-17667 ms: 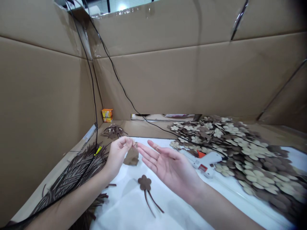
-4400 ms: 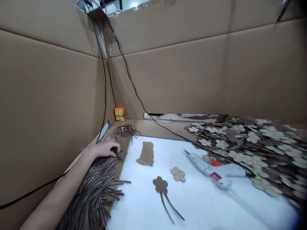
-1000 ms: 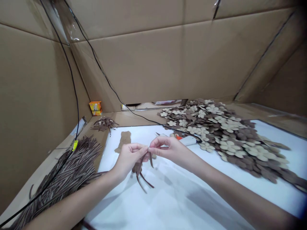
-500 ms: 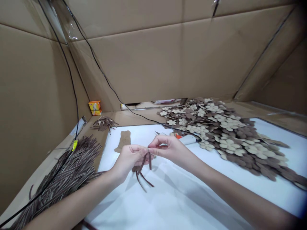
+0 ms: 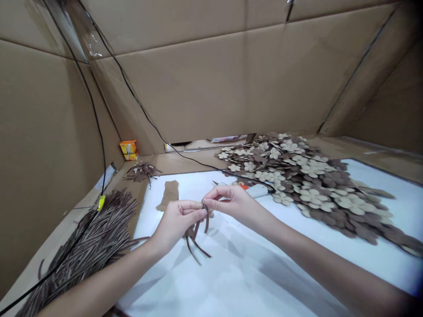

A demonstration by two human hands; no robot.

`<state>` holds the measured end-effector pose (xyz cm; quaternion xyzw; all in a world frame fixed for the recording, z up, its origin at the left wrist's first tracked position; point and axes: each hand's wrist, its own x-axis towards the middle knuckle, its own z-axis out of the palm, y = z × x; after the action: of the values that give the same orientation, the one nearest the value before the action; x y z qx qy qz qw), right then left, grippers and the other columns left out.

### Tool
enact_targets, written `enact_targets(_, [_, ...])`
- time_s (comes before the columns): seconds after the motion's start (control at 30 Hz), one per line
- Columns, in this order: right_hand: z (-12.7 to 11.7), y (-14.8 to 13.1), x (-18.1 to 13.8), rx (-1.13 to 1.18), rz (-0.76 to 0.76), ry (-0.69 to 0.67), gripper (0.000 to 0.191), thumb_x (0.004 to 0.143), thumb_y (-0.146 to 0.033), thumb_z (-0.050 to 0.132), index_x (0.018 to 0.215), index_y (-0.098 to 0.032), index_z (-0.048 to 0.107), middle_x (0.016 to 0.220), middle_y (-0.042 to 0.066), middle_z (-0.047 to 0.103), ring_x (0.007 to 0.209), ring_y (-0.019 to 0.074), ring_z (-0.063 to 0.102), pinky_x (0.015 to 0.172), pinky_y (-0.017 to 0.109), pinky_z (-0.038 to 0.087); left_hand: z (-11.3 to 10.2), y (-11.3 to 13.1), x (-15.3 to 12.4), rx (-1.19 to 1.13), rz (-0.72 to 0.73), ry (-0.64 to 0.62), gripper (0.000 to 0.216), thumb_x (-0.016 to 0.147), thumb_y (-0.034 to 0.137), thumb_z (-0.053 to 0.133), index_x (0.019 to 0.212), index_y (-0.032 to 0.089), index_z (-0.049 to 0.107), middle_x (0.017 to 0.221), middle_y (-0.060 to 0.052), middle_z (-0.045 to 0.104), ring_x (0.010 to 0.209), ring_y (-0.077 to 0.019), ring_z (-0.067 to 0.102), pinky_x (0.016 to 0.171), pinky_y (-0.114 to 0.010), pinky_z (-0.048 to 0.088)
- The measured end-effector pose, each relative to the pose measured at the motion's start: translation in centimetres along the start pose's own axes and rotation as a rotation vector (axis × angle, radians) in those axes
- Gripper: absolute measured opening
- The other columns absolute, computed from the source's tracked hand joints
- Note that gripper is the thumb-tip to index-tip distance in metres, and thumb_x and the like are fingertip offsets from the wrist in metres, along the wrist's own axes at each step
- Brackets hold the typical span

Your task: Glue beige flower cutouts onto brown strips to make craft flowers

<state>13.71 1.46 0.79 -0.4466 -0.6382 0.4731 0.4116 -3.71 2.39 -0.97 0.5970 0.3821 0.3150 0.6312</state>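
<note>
Strip (image 5: 207, 223), dark brown, hangs raised over the white board (image 5: 211, 286), pinched by left hand (image 5: 180, 220) and right hand (image 5: 236, 201); its upper part now shows between them, covered half a second ago, so shaping appears unfinished; whether its ends cross is hard to tell; below lies a tailed brown flower (image 5: 189, 232), partly hidden; glue gun (image 5: 258, 190) rests beyond.

Left wall (image 5: 33, 132) and far wall (image 5: 185, 92) brown cardboard, each creased across. Clear tape (image 5: 94, 47) glints near their shared corner. Low slot (image 5: 201, 144) at foot of far wall. White board (image 5: 211, 281) lies on cardboard base (image 5: 172, 164). Soft shadows on it.
</note>
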Motion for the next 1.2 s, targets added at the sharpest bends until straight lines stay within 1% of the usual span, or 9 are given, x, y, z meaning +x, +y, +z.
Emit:
enact_targets(0.13, [0.2,0.2,0.0,0.035,0.012,0.008,0.023,0.074,-0.036,0.063,0.071,-0.013,0.065,0.065,0.003,0.065,0.065,0.0139,0.059,0.063,0.026,0.045,-0.2,-0.2,0.1,-0.028,0.013,-0.037,0.036,0.074,0.043,0.062,0.084,0.009,0.068,0.065,-0.004,0.058,0.044,-0.0051,0.039,0.040,-0.018,0.025])
enact_targets(0.27, [0.6,0.6,0.1,0.131,0.068,-0.001,0.024,0.069,-0.036,0.067,0.071,-0.012,0.065,0.062,0.002,0.064,0.061,0.0126,0.056,0.061,0.025,0.043,-0.4,-0.2,0.1,-0.003,-0.004,-0.055,0.040,0.075,0.048,0.059,0.079,0.009,0.068,0.057,-0.001,0.054,0.043,-0.0057,0.039,0.040,-0.019,0.024])
enact_targets(0.37, [0.8,0.9,0.2,0.178,0.097,0.012,0.025,0.066,-0.036,0.069,0.070,-0.012,0.065,0.059,0.000,0.062,0.059,0.0111,0.054,0.059,0.024,0.042,-0.4,-0.2,0.2,-0.014,-0.025,-0.040,0.037,0.073,0.046,0.061,0.076,0.010,0.067,0.063,-0.003,0.057,0.047,-0.0063,0.042,0.041,-0.018,0.026])
enact_targets(0.53, [0.9,1.0,0.1,0.238,0.193,0.023,0.028,0.061,-0.039,0.072,0.070,-0.013,0.066,0.059,0.000,0.062,0.058,0.0107,0.054,0.060,0.025,0.041,0.0,-0.3,0.2,-0.024,-0.051,-0.006,0.034,0.070,0.044,0.065,0.076,0.010,0.068,0.066,-0.004,0.063,0.048,-0.0067,0.047,0.045,-0.019,0.033])
enact_targets(0.67, [1.0,1.2,0.1,0.180,0.302,0.080,0.025,0.063,-0.038,0.070,0.073,-0.015,0.067,0.064,-0.001,0.063,0.061,0.0098,0.055,0.058,0.022,0.039,0.3,-0.2,0.2,-0.039,-0.069,0.020,0.033,0.068,0.043,0.067,0.075,0.010,0.067,0.065,-0.005,0.065,0.059,-0.0113,0.058,0.057,-0.022,0.044])
enact_targets(0.73, [0.9,1.4,0.1,0.177,0.330,0.060,0.023,0.065,-0.037,0.069,0.076,-0.016,0.067,0.065,-0.002,0.063,0.061,0.0088,0.055,0.058,0.021,0.038,0.4,-0.3,0.2,-0.043,-0.085,0.035,0.033,0.067,0.042,0.068,0.073,0.010,0.067,0.067,-0.005,0.066,0.062,-0.0122,0.059,0.061,-0.023,0.047])
enact_targets(0.87, [0.4,1.8,0.4,0.082,0.251,-0.029,0.025,0.069,-0.039,0.065,0.081,-0.017,0.067,0.069,0.000,0.065,0.064,0.0104,0.056,0.058,0.021,0.039,0.4,-0.6,0.2,-0.027,-0.104,0.044,0.034,0.065,0.043,0.069,0.071,0.010,0.066,0.069,-0.006,0.067,0.063,-0.0131,0.061,0.064,-0.024,0.049])
enact_targets(1.03, [-0.4,1.6,0.6,-0.210,0.055,-0.029,0.021,0.070,-0.035,0.063,0.068,-0.015,0.068,0.066,0.003,0.066,0.062,0.0132,0.054,0.058,0.024,0.041,0.6,-0.6,0.1,-0.023,-0.118,0.054,0.033,0.064,0.043,0.070,0.073,0.011,0.066,0.069,-0.007,0.069,0.071,-0.0173,0.064,0.068,-0.027,0.050])
enact_targets(1.2, [-0.3,1.7,0.7,-0.135,0.064,-0.038,0.024,0.071,-0.037,0.060,0.069,-0.015,0.065,0.064,0.002,0.063,0.062,0.0134,0.054,0.055,0.023,0.039,0.8,-0.5,-0.2,0.008,-0.105,0.084,0.032,0.063,0.040,0.071,0.073,0.011,0.066,0.071,-0.007,0.069,0.065,-0.0142,0.062,0.064,-0.024,0.048])
